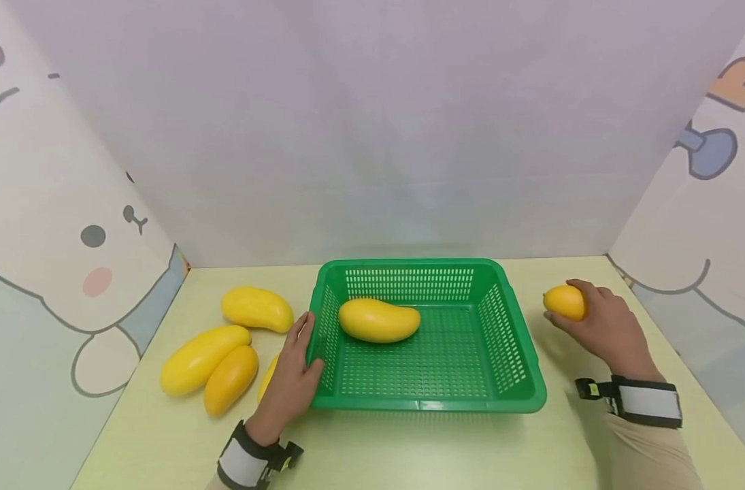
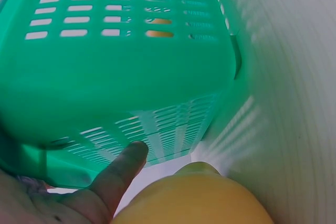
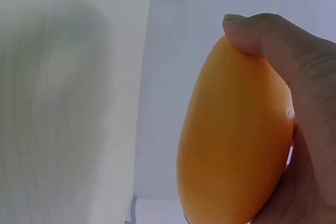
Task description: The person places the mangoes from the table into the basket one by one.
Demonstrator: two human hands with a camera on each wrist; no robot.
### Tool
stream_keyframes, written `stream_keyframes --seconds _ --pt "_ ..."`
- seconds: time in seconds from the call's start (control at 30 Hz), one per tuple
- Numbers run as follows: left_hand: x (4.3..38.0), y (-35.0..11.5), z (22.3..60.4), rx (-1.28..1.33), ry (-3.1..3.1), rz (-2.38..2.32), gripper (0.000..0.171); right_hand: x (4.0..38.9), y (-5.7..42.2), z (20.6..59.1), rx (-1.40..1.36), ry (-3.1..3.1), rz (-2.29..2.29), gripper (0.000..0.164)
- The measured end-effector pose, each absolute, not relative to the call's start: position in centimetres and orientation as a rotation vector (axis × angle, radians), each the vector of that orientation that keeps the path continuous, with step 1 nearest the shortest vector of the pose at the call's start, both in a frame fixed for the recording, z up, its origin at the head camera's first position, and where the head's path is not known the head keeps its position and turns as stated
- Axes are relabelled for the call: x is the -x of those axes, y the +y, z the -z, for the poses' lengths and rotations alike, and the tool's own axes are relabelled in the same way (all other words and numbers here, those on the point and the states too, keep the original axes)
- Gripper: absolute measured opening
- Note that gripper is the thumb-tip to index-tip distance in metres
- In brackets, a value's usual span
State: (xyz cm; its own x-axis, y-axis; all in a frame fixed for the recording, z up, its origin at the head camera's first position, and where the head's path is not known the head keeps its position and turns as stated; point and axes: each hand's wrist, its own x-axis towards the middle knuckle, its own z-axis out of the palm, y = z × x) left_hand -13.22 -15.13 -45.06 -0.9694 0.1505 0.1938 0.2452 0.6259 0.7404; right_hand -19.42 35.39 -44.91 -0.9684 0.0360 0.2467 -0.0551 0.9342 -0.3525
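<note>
While an orange-yellow mango (image 1: 565, 302) sits clasped between the thumb and fingers of the right hand (image 1: 614, 330), above the table (image 1: 439, 456) and right of a green basket (image 1: 384, 404), the left hand (image 1: 291, 378) lays extended fingers against the basket's left side. One larger mango (image 1: 378, 320) lies inside; four others (image 1: 257, 309) lie leftward, one partly hidden by the left hand.

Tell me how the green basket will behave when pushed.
The green basket is probably light for its size, with thin, slotted walls. Its broad, low shape should make it slide rather than tip. The mango inside may roll, being rounded.
</note>
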Motion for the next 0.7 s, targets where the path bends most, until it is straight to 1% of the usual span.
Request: stream_keyframes --seconds 0.7 --pt "13.1 -15.1 44.6 0.311 -2.765 1.29 0.07 18.5 34.7 42.1 -0.021 -2.764 -0.613 0.076"
